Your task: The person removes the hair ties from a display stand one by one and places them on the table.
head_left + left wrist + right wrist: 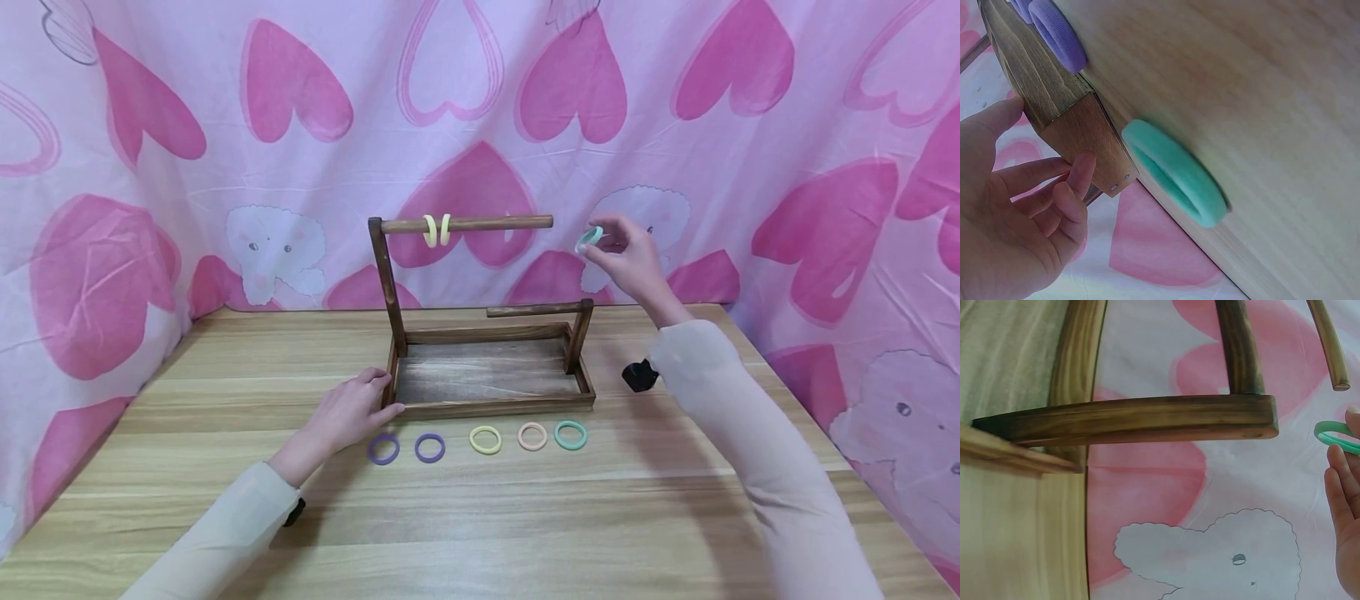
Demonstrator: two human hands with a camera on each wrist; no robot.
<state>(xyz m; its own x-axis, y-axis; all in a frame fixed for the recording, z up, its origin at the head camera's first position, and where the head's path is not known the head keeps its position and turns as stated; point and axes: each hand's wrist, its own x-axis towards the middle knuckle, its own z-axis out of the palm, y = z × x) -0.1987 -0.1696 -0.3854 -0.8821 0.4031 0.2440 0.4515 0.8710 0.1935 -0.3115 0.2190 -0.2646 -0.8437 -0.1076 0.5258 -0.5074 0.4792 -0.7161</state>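
Observation:
My right hand is raised off the right end of the stand's upper bar, pinching a mint-green hair tie. That hair tie also shows at the edge of the right wrist view, apart from the bar tip. A brown wooden stand has a tray base and two bars at different heights. Two pale yellow hair ties hang on the upper bar. Thumb and fingers of my left hand hold the tray's left front corner, seen closely as a wooden end piece in the left wrist view.
Before the tray lie two purple hair ties, a yellow one, a peach one and a green one. Another green hair tie lies by the corner in the left wrist view. A pink heart-patterned cloth hangs behind.

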